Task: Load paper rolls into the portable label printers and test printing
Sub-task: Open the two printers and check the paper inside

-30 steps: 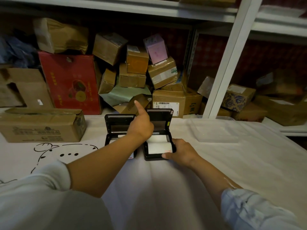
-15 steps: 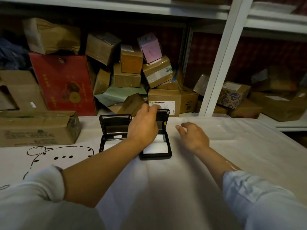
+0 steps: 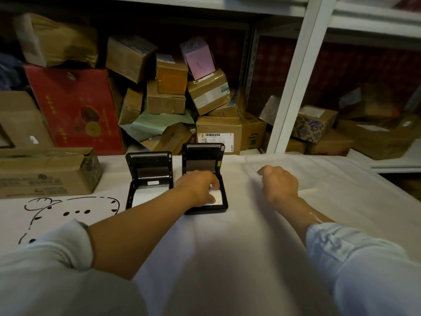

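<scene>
Both printers sit lids-up on the white-covered table (image 3: 227,258), white paper showing in each bay, so loading looks mostly done; lids not closed, no test print visible. Left hand (image 3: 200,188) reaches into the right printer (image 3: 205,179), fingers curled down on its paper roll (image 3: 216,198) — pinch or press, can't tell; right hand (image 3: 279,183) hovers beside it, loosely curled, holding nothing. Left printer (image 3: 149,179) untouched; behind, shelf (image 3: 296,92) stacked with cardboard boxes (image 3: 170,96), contents hidden.
</scene>
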`<state>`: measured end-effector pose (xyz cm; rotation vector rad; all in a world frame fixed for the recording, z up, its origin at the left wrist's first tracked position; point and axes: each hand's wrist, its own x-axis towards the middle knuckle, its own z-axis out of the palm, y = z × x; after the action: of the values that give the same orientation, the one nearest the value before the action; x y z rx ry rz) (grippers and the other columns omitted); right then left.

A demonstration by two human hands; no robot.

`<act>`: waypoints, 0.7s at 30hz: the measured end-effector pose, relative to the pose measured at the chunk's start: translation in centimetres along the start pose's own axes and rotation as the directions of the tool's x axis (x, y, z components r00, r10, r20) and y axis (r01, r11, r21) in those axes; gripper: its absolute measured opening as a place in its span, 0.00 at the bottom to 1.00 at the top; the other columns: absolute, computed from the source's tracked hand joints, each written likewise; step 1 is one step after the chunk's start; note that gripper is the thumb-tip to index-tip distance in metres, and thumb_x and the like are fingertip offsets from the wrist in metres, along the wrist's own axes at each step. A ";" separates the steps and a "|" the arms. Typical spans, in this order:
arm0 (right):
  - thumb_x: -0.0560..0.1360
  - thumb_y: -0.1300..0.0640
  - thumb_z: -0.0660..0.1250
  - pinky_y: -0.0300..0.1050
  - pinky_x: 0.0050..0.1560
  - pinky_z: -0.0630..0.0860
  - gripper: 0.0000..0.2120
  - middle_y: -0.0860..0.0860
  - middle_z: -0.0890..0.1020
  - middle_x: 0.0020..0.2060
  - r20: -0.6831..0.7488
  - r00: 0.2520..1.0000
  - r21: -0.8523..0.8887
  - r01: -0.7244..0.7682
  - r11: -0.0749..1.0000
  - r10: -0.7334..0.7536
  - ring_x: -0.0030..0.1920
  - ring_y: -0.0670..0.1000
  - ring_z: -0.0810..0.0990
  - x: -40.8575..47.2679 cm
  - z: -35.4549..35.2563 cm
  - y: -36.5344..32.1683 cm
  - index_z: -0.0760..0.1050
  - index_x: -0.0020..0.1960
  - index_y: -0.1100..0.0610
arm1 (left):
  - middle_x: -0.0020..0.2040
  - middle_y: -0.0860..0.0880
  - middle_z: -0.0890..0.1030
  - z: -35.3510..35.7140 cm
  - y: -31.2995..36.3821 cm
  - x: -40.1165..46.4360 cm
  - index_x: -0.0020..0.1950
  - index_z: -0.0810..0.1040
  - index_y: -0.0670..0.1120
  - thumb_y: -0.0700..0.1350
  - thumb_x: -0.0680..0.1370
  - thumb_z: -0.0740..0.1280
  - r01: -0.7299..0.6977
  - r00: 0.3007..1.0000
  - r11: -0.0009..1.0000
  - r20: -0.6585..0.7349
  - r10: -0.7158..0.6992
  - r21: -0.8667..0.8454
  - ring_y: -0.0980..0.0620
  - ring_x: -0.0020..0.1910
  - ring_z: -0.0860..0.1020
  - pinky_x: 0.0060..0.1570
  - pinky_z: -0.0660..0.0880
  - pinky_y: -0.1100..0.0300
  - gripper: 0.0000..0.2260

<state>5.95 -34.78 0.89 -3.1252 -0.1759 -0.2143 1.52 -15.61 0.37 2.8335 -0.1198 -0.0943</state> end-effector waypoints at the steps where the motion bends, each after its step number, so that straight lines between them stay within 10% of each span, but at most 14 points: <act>1: 0.76 0.62 0.66 0.47 0.57 0.73 0.21 0.56 0.76 0.61 0.002 1.000 -0.012 -0.012 1.000 0.012 0.60 0.56 0.76 -0.3 -0.2 0.3 0.69 0.68 0.54 | 0.63 0.48 0.76 0.1 -0.1 -0.1 0.63 0.75 0.52 0.46 0.74 0.70 0.006 1.000 1.000 0.002 -0.006 0.006 0.48 0.61 0.74 0.60 0.74 0.52 0.18; 10: 0.76 0.57 0.66 0.54 0.70 0.61 0.28 0.54 0.73 0.66 -0.089 0.993 -0.137 0.062 0.989 -0.075 0.66 0.55 0.71 -2.0 -0.4 -0.6 0.62 0.74 0.55 | 0.65 0.48 0.75 0.2 -0.6 -0.3 0.66 0.73 0.50 0.47 0.73 0.72 0.027 1.000 1.000 0.008 -0.027 0.001 0.47 0.63 0.73 0.62 0.73 0.54 0.21; 14: 0.75 0.50 0.68 0.46 0.57 0.72 0.20 0.51 0.78 0.60 -0.066 0.914 0.259 0.403 0.878 -0.400 0.60 0.53 0.75 -2.7 0.3 -5.2 0.74 0.66 0.50 | 0.68 0.48 0.73 -0.4 -1.3 -0.8 0.69 0.70 0.51 0.49 0.72 0.72 0.023 0.997 0.996 0.065 -0.029 0.086 0.46 0.65 0.72 0.63 0.72 0.51 0.26; 21: 0.69 0.50 0.75 0.48 0.57 0.76 0.18 0.51 0.79 0.57 0.070 0.946 0.465 0.249 0.849 -0.316 0.56 0.53 0.77 -1.3 2.1 -7.2 0.79 0.57 0.50 | 0.68 0.49 0.73 -0.3 -2.7 -1.6 0.71 0.69 0.50 0.49 0.73 0.71 0.001 0.998 1.000 0.055 -0.002 0.018 0.47 0.65 0.72 0.65 0.71 0.52 0.27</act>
<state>4.13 -27.76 -1.35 -2.6331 -0.5994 0.0522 0.13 -12.82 -0.12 2.8498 -0.1315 -0.1725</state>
